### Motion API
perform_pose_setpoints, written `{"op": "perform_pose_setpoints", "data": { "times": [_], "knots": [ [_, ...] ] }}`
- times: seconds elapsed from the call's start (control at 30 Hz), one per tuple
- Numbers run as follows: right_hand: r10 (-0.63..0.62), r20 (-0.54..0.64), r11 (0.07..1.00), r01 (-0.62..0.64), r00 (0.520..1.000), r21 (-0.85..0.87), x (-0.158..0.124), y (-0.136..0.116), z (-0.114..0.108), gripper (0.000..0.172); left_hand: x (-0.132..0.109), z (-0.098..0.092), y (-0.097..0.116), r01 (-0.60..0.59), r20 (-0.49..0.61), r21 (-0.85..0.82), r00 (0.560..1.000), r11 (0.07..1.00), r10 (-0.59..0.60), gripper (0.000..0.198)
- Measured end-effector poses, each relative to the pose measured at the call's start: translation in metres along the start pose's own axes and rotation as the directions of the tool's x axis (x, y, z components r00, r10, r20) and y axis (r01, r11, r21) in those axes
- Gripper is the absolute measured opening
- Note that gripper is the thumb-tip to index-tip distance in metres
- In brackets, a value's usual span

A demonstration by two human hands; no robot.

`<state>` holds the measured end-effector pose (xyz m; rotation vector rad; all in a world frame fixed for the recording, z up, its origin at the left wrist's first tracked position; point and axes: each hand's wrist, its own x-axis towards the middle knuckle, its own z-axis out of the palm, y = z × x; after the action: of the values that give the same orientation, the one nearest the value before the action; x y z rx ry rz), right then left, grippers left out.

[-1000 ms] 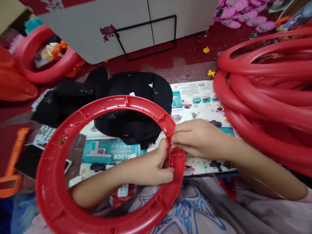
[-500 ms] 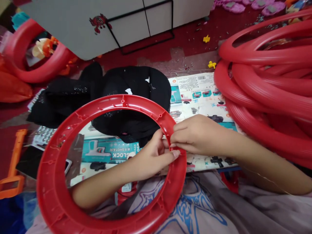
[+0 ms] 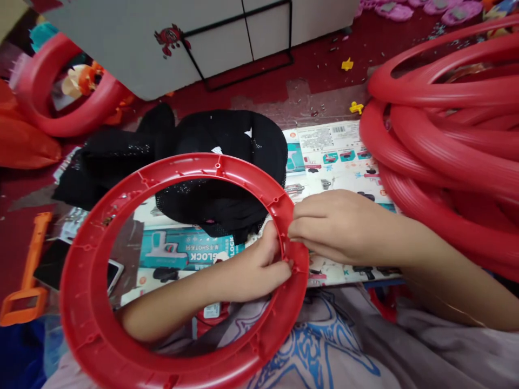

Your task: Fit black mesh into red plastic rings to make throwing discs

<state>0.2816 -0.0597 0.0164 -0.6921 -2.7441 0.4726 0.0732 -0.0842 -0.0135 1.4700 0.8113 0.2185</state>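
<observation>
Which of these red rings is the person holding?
The front ring, hollow ribbed side showing: the left hand grips it and the right hand touches it. No hand touches the ring pile or the upper-left ring.

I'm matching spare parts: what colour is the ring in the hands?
The ring is red, showing best in the head view.

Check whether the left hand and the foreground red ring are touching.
Touching. The head view shows it: the left hand reaches through the opening of the foreground red ring, and its fingers rest on the ring's inner rim, with no visible gap.
</observation>
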Motion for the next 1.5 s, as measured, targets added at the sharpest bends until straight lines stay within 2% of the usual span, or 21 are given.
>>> {"op": "perform_pose_setpoints", "data": {
  "times": [0.2,0.37,0.5,0.6,0.7,0.77,0.83,0.93,1.03,1.13,1.23,1.3,1.37,1.5],
  "knots": [
    [0.031,-0.079,0.999,-0.033,0.996,-0.018,0.004,0.000,0.008,0.023,0.001,0.001,-0.002,0.022,0.063,0.042,0.998,0.999,-0.025,0.048],
    [0.108,-0.029,0.993,-0.106,0.994,0.058,0.006,0.004,0.010,0.019,0.000,0.003,0.001,0.069,0.094,0.048,0.993,0.996,-0.074,0.040],
    [0.163,0.024,0.984,-0.164,0.986,0.072,0.007,0.005,0.009,0.019,-0.002,0.002,0.003,0.088,0.107,0.031,0.990,0.996,-0.091,0.043],
    [0.197,0.027,0.975,-0.198,0.980,0.103,0.007,0.003,0.006,0.019,-0.003,0.002,0.005,0.066,0.121,-0.141,0.991,0.988,-0.049,0.050],
    [0.180,0.025,0.970,-0.181,0.983,0.160,0.007,0.001,0.002,0.019,-0.001,0.005,0.009,0.014,0.090,-0.412,0.996,0.911,0.025,0.055],
    [0.133,0.016,0.980,-0.134,0.991,0.148,0.007,0.001,0.002,0.021,0.001,0.011,0.010,-0.008,0.001,-0.513,1.000,0.858,0.010,0.052],
    [0.099,0.014,0.987,-0.100,0.995,0.127,0.008,0.002,0.004,0.021,0.004,0.019,0.009,-0.049,-0.138,-0.543,0.990,0.839,-0.032,0.048],
    [0.119,0.042,0.978,-0.125,0.992,0.170,0.011,0.005,0.008,0.016,0.007,0.027,0.003,-0.122,-0.283,-0.491,0.959,0.862,-0.026,0.040],
    [0.145,0.082,0.973,-0.157,0.986,0.169,0.011,0.006,0.007,0.017,0.007,0.024,-0.003,-0.096,-0.267,-0.312,0.964,0.945,0.010,0.037],
    [0.174,0.162,0.983,-0.180,0.971,0.023,0.008,0.004,0.003,0.021,0.004,0.013,-0.002,0.002,-0.159,-0.051,0.987,0.999,-0.010,0.042],
    [0.186,0.237,0.982,-0.173,0.954,-0.076,0.004,0.002,-0.002,0.022,0.002,0.004,0.003,0.091,-0.018,0.100,0.996,0.991,-0.090,0.046],
    [0.118,0.217,0.993,-0.107,0.969,-0.058,0.001,0.002,-0.003,0.022,0.002,0.001,0.006,0.147,0.042,0.135,0.987,0.980,-0.154,0.049],
    [0.036,0.147,0.999,-0.034,0.988,-0.016,-0.001,0.004,-0.002,0.023,0.001,0.000,0.009,0.186,0.103,0.156,0.974,0.970,-0.203,0.049],
    [-0.018,0.058,1.000,0.017,0.998,0.027,-0.002,0.007,0.003,0.025,-0.002,0.001,0.010,0.167,0.202,0.195,0.957,0.967,-0.206,0.052]
  ]
}}
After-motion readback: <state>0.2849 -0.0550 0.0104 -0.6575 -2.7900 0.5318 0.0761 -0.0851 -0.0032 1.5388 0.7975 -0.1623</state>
